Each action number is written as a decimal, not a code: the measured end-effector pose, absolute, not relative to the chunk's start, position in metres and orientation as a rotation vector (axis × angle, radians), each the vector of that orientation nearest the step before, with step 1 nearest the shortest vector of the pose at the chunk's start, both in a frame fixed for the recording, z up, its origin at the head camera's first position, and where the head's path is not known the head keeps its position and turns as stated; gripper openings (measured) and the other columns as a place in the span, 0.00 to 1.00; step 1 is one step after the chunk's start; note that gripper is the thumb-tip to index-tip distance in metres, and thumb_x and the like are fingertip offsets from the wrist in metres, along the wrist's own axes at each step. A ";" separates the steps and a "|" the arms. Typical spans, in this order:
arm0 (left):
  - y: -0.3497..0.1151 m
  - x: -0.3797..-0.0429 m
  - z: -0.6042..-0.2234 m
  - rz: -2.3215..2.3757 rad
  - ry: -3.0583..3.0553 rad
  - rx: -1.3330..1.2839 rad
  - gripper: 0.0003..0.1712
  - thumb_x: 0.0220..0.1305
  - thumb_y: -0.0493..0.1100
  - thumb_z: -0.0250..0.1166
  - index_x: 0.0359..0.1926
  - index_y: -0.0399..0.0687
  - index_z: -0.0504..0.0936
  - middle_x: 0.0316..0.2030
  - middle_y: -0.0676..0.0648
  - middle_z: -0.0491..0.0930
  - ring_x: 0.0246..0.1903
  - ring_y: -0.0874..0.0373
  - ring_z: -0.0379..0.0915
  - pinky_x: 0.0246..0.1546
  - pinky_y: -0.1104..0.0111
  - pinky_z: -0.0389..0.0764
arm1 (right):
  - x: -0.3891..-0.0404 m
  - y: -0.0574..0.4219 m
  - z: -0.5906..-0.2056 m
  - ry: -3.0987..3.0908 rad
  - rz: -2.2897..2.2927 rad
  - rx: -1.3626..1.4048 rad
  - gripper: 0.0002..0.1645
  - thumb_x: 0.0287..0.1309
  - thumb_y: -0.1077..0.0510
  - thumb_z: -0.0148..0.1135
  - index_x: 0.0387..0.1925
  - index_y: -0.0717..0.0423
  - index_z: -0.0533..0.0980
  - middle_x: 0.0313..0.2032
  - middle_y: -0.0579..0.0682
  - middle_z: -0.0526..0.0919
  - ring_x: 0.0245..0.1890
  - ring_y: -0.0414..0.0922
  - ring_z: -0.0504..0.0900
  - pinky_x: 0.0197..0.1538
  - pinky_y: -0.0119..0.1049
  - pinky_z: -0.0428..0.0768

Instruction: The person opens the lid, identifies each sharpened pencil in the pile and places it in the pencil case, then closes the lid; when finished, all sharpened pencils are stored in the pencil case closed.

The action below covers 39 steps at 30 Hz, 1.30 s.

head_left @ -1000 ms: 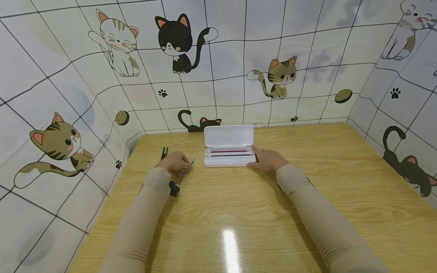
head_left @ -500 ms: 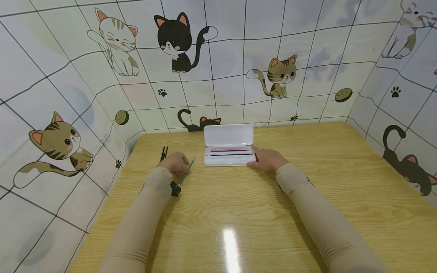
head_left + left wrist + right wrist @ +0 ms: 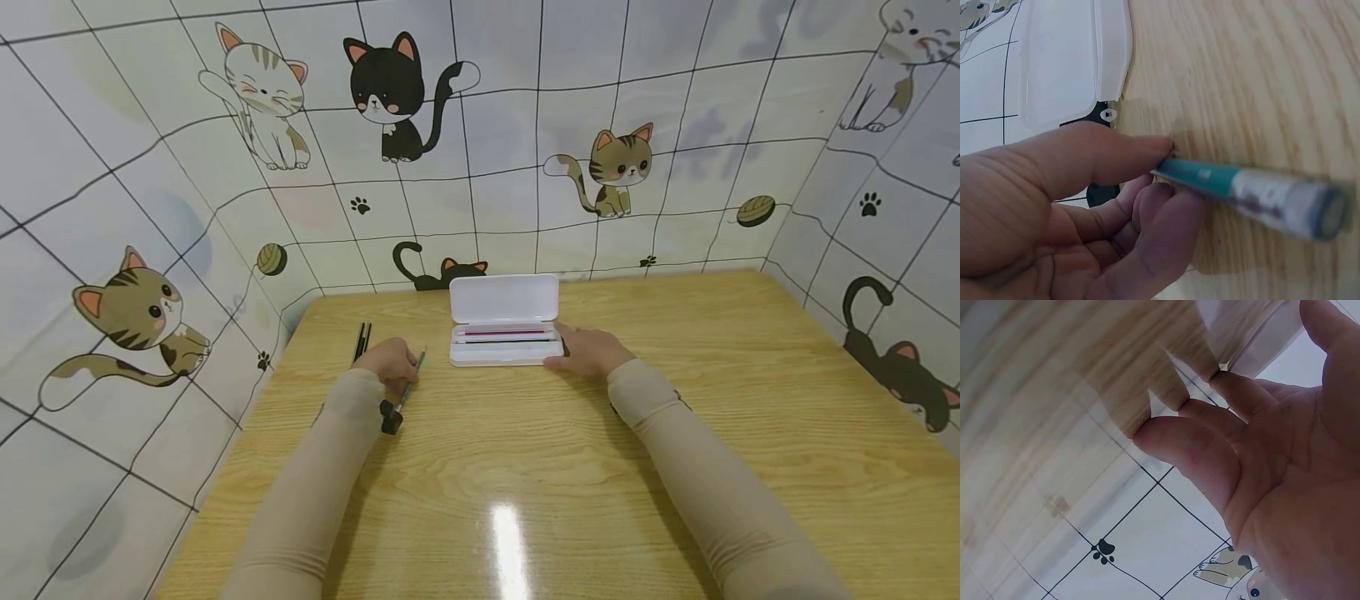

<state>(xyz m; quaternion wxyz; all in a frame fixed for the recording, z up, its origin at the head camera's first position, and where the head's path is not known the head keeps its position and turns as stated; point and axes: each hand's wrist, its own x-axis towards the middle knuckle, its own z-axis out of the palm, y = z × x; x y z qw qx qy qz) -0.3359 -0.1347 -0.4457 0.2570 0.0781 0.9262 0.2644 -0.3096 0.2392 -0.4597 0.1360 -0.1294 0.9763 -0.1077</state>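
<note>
My left hand (image 3: pixel 388 362) pinches a teal pencil (image 3: pixel 1200 176) between thumb and fingers, left of the white pencil case (image 3: pixel 506 359). In the left wrist view the pencil's flat end, with a white and dark band, points toward the camera. The case stands open with its lid (image 3: pixel 504 298) raised at the back. Inside lie a red pencil (image 3: pixel 506 332) and a dark one (image 3: pixel 506 341). My right hand (image 3: pixel 592 352) holds the right end of the case, thumb at the front corner and fingers behind. In the right wrist view several fingertips (image 3: pixel 1147 428) rest on the tabletop.
Two dark, thin sticks (image 3: pixel 362 337) lie just beyond my left hand, partly covered by it. The wooden table (image 3: pixel 480 450) meets a cat-printed wall cloth (image 3: pixel 502 200) behind the case and at both sides.
My left hand has shifted slightly, and the pencil stands a little steeper in the head view. My right hand and the case stay put.
</note>
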 end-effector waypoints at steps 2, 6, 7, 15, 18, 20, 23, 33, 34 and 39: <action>-0.133 -0.336 -0.446 0.693 2.523 0.223 0.07 0.61 0.31 0.64 0.26 0.40 0.83 0.17 0.50 0.74 0.18 0.60 0.72 0.25 0.70 0.74 | -0.309 0.240 -0.460 2.824 -0.318 -0.370 0.54 0.71 0.32 0.53 0.81 0.56 0.43 0.74 0.67 0.59 0.74 0.65 0.58 0.71 0.62 0.61; -0.132 -0.337 -0.446 0.650 2.533 0.230 0.12 0.61 0.32 0.63 0.20 0.44 0.78 0.16 0.51 0.72 0.17 0.60 0.67 0.21 0.71 0.68 | -0.309 0.240 -0.461 2.816 -0.324 -0.367 0.55 0.71 0.31 0.52 0.81 0.56 0.42 0.74 0.67 0.58 0.74 0.65 0.58 0.71 0.62 0.61; -0.132 -0.337 -0.446 0.652 2.532 0.224 0.12 0.61 0.32 0.63 0.20 0.44 0.78 0.17 0.51 0.72 0.17 0.60 0.67 0.21 0.71 0.69 | -0.309 0.240 -0.460 2.815 -0.326 -0.365 0.55 0.70 0.31 0.52 0.81 0.55 0.42 0.74 0.67 0.58 0.74 0.65 0.58 0.71 0.62 0.61; -0.140 -0.338 -0.446 0.695 2.493 0.244 0.03 0.65 0.36 0.63 0.37 0.40 0.83 0.32 0.48 0.76 0.22 0.60 0.72 0.29 0.69 0.76 | -0.310 0.240 -0.459 2.818 -0.317 -0.364 0.55 0.70 0.31 0.52 0.81 0.55 0.42 0.73 0.68 0.59 0.73 0.65 0.59 0.70 0.62 0.62; -0.142 -0.338 -0.447 0.716 2.473 0.229 0.04 0.65 0.36 0.63 0.40 0.40 0.81 0.33 0.48 0.75 0.23 0.59 0.71 0.30 0.69 0.77 | -0.310 0.240 -0.459 2.822 -0.315 -0.361 0.55 0.70 0.31 0.53 0.81 0.55 0.42 0.73 0.68 0.60 0.73 0.65 0.59 0.71 0.61 0.61; -0.143 -0.339 -0.448 0.721 2.468 0.221 0.06 0.66 0.36 0.63 0.41 0.39 0.81 0.34 0.47 0.76 0.24 0.59 0.72 0.30 0.68 0.77 | -0.309 0.240 -0.459 2.825 -0.320 -0.360 0.55 0.70 0.31 0.53 0.81 0.56 0.43 0.73 0.67 0.59 0.74 0.65 0.58 0.71 0.61 0.61; -0.143 -0.340 -0.449 0.726 2.466 0.214 0.09 0.66 0.37 0.63 0.46 0.37 0.79 0.38 0.45 0.76 0.25 0.59 0.74 0.31 0.68 0.79 | -0.309 0.240 -0.459 2.825 -0.336 -0.368 0.55 0.70 0.32 0.54 0.81 0.57 0.42 0.74 0.67 0.59 0.74 0.65 0.59 0.71 0.61 0.61; -0.146 -0.341 -0.448 0.793 2.410 0.208 0.12 0.66 0.36 0.62 0.48 0.36 0.74 0.41 0.42 0.74 0.26 0.57 0.76 0.31 0.67 0.81 | -0.313 0.244 -0.457 2.803 -0.659 -0.348 0.33 0.75 0.32 0.41 0.50 0.60 0.60 0.30 0.52 0.72 0.27 0.47 0.70 0.34 0.43 0.69; -0.146 -0.341 -0.447 0.793 2.406 0.213 0.11 0.66 0.36 0.61 0.48 0.37 0.74 0.41 0.42 0.73 0.26 0.57 0.76 0.31 0.68 0.80 | -0.314 0.245 -0.457 2.804 -0.671 -0.357 0.31 0.77 0.33 0.39 0.47 0.58 0.61 0.28 0.50 0.69 0.26 0.46 0.67 0.33 0.42 0.67; -0.148 -0.342 -0.449 0.761 2.422 0.235 0.12 0.68 0.37 0.61 0.49 0.36 0.74 0.41 0.43 0.74 0.26 0.58 0.76 0.33 0.68 0.81 | -0.318 0.248 -0.457 2.827 -0.684 -0.410 0.30 0.79 0.38 0.40 0.25 0.53 0.64 0.21 0.47 0.64 0.21 0.43 0.60 0.29 0.39 0.65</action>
